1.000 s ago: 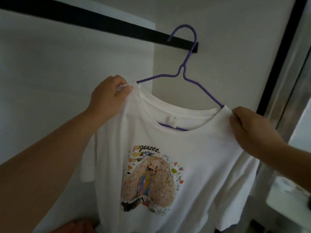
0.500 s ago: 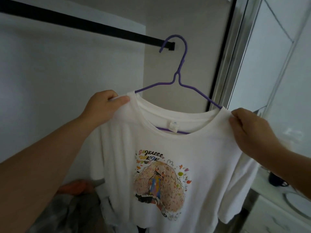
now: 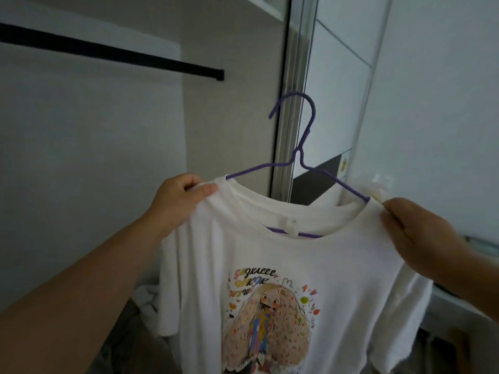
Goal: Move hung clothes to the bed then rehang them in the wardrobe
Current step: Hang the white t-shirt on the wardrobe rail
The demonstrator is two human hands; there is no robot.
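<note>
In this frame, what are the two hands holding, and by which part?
Both hold the white T-shirt, still on its purple hanger. The left hand pinches its left shoulder beside the collar; the right hand grips the other shoulder. The hook is off the rail.

White T-shirt [image 3: 310, 265] on purple hanger [image 3: 302, 157]

You hold the T-shirt [image 3: 310, 279] on its hanger [image 3: 299, 160] before you, your left hand [image 3: 178, 201] at its left shoulder, your right hand [image 3: 415, 233] at its right shoulder. The hanger's hook rises between your hands, off the wardrobe rail [image 3: 108, 54], which runs behind and to the left. The wardrobe frame [image 3: 294, 90] stands behind the hook.
</note>
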